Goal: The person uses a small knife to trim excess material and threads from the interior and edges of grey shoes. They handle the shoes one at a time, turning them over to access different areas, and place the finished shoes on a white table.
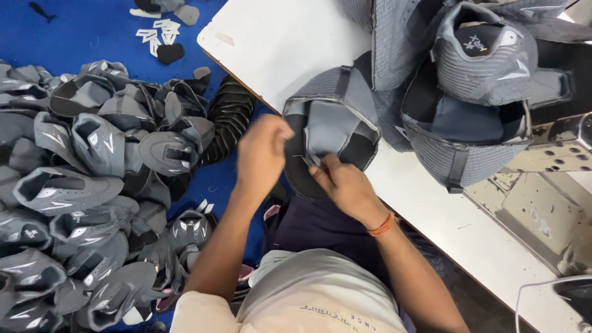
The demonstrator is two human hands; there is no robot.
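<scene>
My left hand [264, 151] grips the left rim of a grey mesh shoe upper [336, 126] at the near edge of the white table [277, 37]. My right hand [343, 185], with an orange thread band on its wrist, pinches the grey lining inside the same upper near its lower middle. The upper lies open side up, with black inner panels showing on both sides of the grey lining.
More grey shoe uppers [481, 55] are stacked on the table at the upper right. A large heap of grey uppers [92, 185] covers the blue floor [86, 31] at left, with a stack of black pieces [228, 117] beside the table. A sewing machine bed [542, 209] sits at right.
</scene>
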